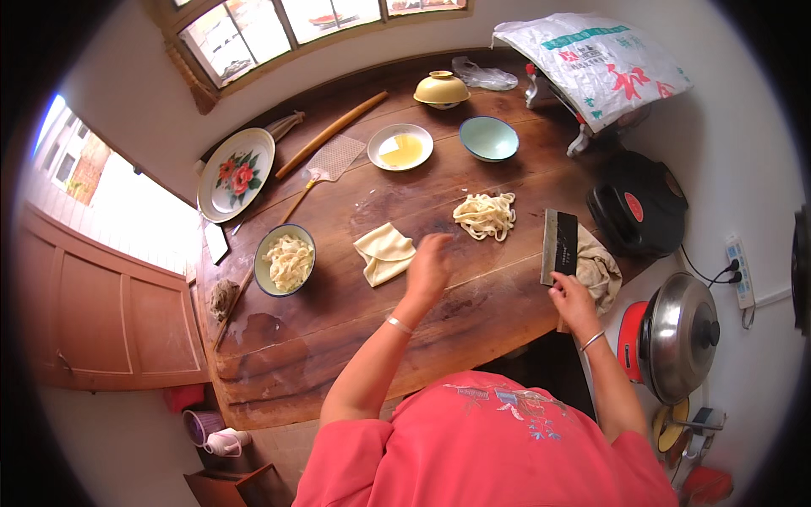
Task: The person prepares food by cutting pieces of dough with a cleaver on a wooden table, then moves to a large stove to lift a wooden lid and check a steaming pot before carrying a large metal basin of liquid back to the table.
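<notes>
My left hand [431,269] hovers over the wooden table [329,342], beside a folded sheet of dough [384,253], with nothing visible in it. A loose pile of cut noodles [485,217] lies beyond it to the right. My right hand [573,301] is at the near end of a cleaver [559,244], fingers at its blade; the grip is partly hidden. The cleaver rests by a crumpled cloth [595,269]. At the left a bowl [284,260] holds more noodles.
Farther back are a plate with yellow liquid [400,147], a pale green bowl [489,138], an upturned yellow bowl [441,89], a rolling pin [332,134], a fly swatter [334,157] and a floral tray [236,175]. A black electric appliance [637,203] and a lidded pan [684,339] stand at the right.
</notes>
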Motion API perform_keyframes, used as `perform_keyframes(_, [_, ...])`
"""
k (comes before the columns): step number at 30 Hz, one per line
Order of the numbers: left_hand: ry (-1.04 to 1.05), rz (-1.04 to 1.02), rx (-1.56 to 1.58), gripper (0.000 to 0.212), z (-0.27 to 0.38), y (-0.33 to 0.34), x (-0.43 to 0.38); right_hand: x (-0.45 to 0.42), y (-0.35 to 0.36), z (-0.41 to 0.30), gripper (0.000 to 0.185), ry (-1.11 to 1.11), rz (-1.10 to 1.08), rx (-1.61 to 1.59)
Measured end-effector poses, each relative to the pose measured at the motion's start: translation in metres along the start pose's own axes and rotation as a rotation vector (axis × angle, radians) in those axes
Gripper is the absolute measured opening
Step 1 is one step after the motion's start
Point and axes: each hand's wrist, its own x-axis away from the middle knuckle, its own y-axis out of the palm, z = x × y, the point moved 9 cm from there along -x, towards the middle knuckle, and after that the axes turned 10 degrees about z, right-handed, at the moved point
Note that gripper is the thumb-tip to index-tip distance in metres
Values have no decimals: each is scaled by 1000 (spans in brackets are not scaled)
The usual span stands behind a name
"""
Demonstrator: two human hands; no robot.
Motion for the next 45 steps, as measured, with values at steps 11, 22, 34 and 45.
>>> perform_keyframes(11, [-1064,345,386,54,-178,-98,72,-42,236,-87,61,694,-386,-1067])
perform_keyframes(22, [-717,199,-155,21,-186,-78,34,-77,309,-129,25,635,-435,-626])
perform_keyframes(34, [-408,378,-325,44,-155,-89,19,-95,271,-145,44,323,-78,-267])
perform_keyframes(45, [-696,460,669,45,-132,-106,-60,-158,212,-203,39,446,-262,-1231])
